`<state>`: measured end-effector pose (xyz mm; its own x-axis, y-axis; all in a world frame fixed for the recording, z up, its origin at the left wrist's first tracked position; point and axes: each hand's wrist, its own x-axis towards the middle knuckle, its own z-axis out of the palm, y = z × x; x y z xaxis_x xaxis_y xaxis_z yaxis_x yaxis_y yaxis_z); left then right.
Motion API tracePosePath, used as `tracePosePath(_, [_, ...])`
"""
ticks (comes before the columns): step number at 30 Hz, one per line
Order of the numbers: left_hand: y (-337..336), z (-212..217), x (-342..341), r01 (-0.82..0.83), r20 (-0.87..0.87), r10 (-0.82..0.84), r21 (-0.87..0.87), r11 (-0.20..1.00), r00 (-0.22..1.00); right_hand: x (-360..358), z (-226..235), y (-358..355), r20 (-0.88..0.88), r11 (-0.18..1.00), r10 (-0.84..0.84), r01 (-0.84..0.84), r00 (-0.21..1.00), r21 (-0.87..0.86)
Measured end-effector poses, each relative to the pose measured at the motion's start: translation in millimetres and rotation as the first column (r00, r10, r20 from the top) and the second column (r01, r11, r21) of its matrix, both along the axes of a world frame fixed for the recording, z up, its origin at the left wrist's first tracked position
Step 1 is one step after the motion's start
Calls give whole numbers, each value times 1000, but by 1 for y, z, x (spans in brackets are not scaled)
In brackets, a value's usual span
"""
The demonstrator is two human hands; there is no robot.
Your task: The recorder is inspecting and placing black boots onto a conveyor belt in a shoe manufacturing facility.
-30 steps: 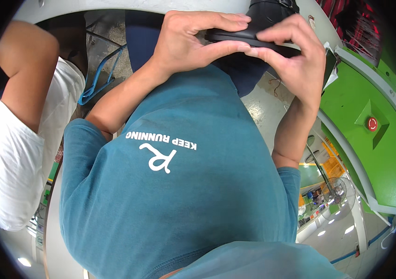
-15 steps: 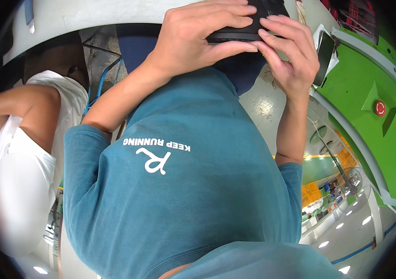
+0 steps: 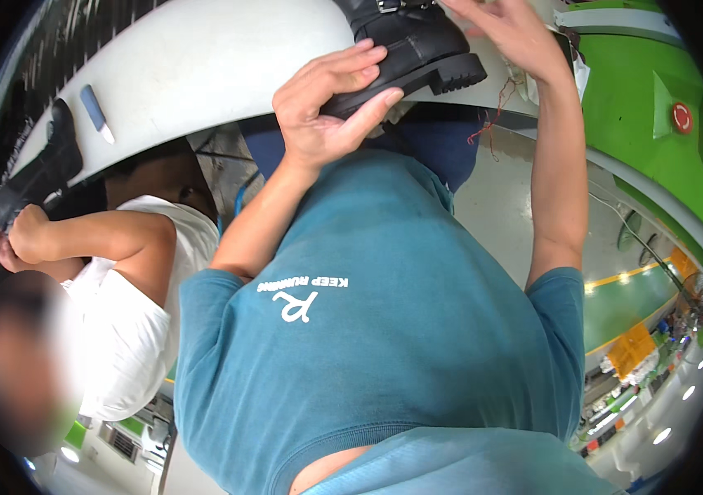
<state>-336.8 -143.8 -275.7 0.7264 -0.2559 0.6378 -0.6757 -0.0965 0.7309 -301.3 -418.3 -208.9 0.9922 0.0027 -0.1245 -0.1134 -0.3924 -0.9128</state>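
Observation:
A black leather boot (image 3: pixel 407 43) with a buckled strap and a thick ridged heel lies tilted at the table's near edge. My left hand (image 3: pixel 323 107) is closed around the front of its sole, thumb beneath and fingers over the upper. To the right of the boot, my right hand (image 3: pixel 521 37) is raised at the top edge of the picture. Its fingers look outstretched and apart beside the boot, slightly blurred and partly cut off. Red thread (image 3: pixel 496 115) dangles below that hand near the table edge.
A blue-handled knife (image 3: pixel 96 111) lies on the white table (image 3: pixel 203 58) to the left. Beyond it, a co-worker in white (image 3: pixel 133 305) has hands near another black boot (image 3: pixel 42 169). A green machine (image 3: pixel 636 91) with a red button (image 3: pixel 681 118) stands at right.
The boot has turned so its heel and buckle show. My right hand has come off the boot and moved up and right. The view has shifted, showing more table and the knife.

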Motion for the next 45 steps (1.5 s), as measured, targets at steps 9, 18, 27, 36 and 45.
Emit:
tracePosePath(9, [7,69,17,12,265,-49,137,990,963,-8,48,22,187,939,137,-187,973,289])
tracePosePath(18, [7,210,73,-327,523,-190,735,594,831,9,69,33,941,940,87,-340,328,32])
tracePosePath(27, [21,209,81,-206,339,-199,847,490,920,-10,-6,97,458,643,-354,-143,815,752])
tracePosePath(36, [23,206,84,-122,264,-223,857,500,939,-3,14,115,509,683,-306,-187,805,706])
tracePosePath(45, [26,202,82,-120,237,-252,907,404,938,2,14,118,388,461,-365,-197,847,865])
